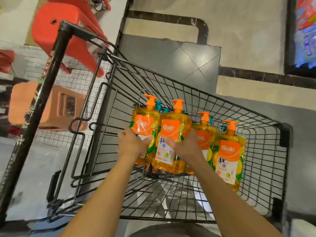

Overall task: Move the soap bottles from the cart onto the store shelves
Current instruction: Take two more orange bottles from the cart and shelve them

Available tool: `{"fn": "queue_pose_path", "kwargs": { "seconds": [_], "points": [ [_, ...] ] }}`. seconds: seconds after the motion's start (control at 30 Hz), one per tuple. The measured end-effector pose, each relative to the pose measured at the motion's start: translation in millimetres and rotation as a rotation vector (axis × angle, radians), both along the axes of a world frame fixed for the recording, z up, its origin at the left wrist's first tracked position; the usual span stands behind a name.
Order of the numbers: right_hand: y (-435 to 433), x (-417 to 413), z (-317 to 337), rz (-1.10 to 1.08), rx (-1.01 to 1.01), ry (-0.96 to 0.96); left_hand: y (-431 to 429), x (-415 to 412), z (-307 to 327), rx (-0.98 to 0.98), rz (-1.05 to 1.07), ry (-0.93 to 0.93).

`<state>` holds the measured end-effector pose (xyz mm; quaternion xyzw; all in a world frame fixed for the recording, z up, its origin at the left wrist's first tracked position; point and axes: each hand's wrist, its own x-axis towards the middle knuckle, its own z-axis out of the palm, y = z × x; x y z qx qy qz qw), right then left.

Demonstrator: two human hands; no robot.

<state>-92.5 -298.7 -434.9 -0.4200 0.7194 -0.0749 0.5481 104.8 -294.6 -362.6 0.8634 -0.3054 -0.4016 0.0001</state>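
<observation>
A black wire cart (188,93) holds several orange soap bottles with orange pump tops and "Gail" labels. My left hand (132,145) grips the leftmost bottle (145,122) around its middle. My right hand (183,145) grips the bottle beside it (172,132). Both bottles are upright, above the cart's floor. Another orange bottle (205,132) stands behind my right hand, and one more (229,154) stands at the cart's right side. Teal pump tops (159,105) of other bottles peek out behind the held ones; their bodies are hidden.
The cart's black handle bar (42,93) runs up the left. Red plastic stools (65,36) and an orange stool (49,106) stand left of the cart by a white wire grid. Grey and beige floor tiles lie beyond. A colourful display (306,31) is at the top right.
</observation>
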Motion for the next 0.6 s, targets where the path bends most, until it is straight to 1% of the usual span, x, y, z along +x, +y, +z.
{"fn": "queue_pose_path", "kwargs": {
  "seconds": [0.07, 0.13, 0.27, 0.33, 0.4, 0.5, 0.6],
  "points": [
    [4, -10, 11, -0.035, -0.014, -0.060, 3, -16, 2, -0.038, 0.015, -0.058],
    [2, -10, 44, -0.095, -0.016, -0.083, 3, -21, 0, -0.048, 0.041, -0.041],
    [-1, -17, 47, -0.128, 0.018, -0.133, -1, -8, -6, -0.023, 0.205, 0.176],
    [-3, -17, 44, -0.133, 0.016, -0.131, -5, 1, -9, 0.053, 0.223, 0.232],
    [-3, -18, 43, -0.147, 0.019, -0.143, -7, 9, -11, 0.118, 0.190, 0.276],
    [-4, -24, 48, -0.121, 0.030, -0.155, 1, 11, -11, 0.095, 0.215, 0.402],
    [-2, -33, 54, -0.098, 0.037, -0.148, 16, 7, -12, 0.037, 0.343, 0.535]
  ]
}}
